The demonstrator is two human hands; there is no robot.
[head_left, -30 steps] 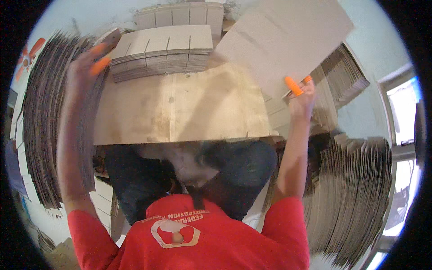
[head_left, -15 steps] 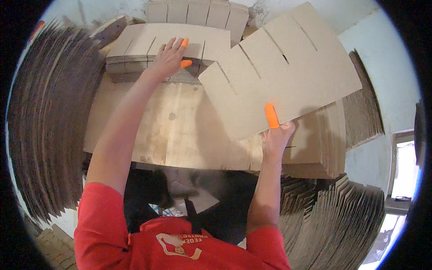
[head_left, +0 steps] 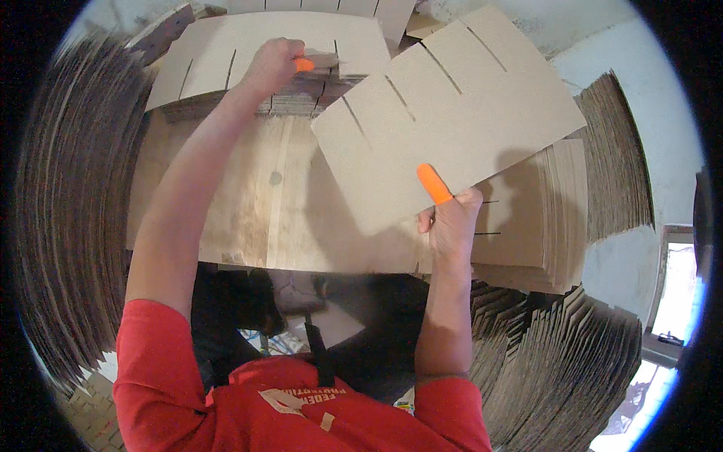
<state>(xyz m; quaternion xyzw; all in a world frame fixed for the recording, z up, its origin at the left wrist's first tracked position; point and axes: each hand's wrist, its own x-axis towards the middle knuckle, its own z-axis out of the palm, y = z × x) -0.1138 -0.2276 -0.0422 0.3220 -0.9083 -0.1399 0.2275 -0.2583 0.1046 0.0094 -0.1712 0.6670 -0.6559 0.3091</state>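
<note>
My right hand (head_left: 454,226), an orange cover on its thumb, grips the lower edge of a slotted cardboard sheet (head_left: 474,113). That sheet slants over the right part of the wooden table, its slots along the far edge. My left hand (head_left: 276,66), also with orange on a finger, has closed on the near edge of another slotted cardboard sheet (head_left: 203,56). This second sheet lies skewed and slightly raised over a stack of slotted cardboard (head_left: 297,102) at the back. Most of the left fingertips are hidden.
The wooden table (head_left: 248,203) spans the middle. A cardboard pile (head_left: 561,218) sits at its right end. Tall rows of cardboard stand on the left (head_left: 79,203), lower right (head_left: 565,361) and against the right wall (head_left: 617,158). More slotted cardboard (head_left: 324,6) is at the back.
My left fingers, spread on the back stack before, have closed on its top sheet, whose near edge has lifted and shifted left. My right hand still holds its sheet, slightly farther left in view.
</note>
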